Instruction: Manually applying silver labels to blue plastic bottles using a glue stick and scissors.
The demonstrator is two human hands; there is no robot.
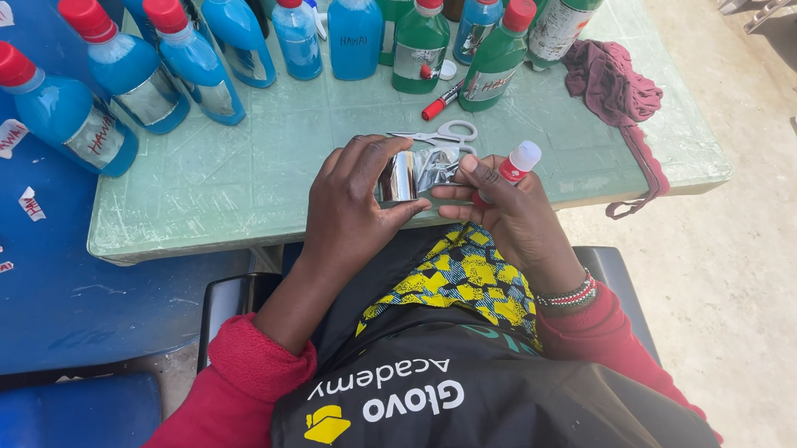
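- Centrally in the head view, a shiny silver foil piece [416, 173] is held over the near edge of the pale green table [239, 190], just above the lap.
- The foil is gripped by the left hand [355, 204], whose fingers are curled closed around its left end.
- The right end of the foil is pinched by the right hand [506, 215], which is also closed around a small red bottle with a white cap [518, 162]; what is in that bottle cannot be told.
- Scissors [443, 135] are seen lying on the table just beyond the hands, toward 12 o'clock.
- A red marker [440, 100] lies further off at 12 o'clock, beside a loose white cap [447, 70].
- Green bottles with red caps [420, 46] are lined up at 12 to 1 o'clock and are filled with green liquid.
- Blue bottles with red caps [182, 58] are grouped at 10 to 11 o'clock and are filled with blue liquid; some are laid tilted, and silver foil bands are borne by several.
- A flat blue container [355, 34] filled with blue liquid stands among them at 12 o'clock.
- A maroon cloth [615, 81] is draped over the table at 2 o'clock.
- Torn white paper labels [8, 140] are scattered on the blue surface [55, 299] at 9 o'clock.
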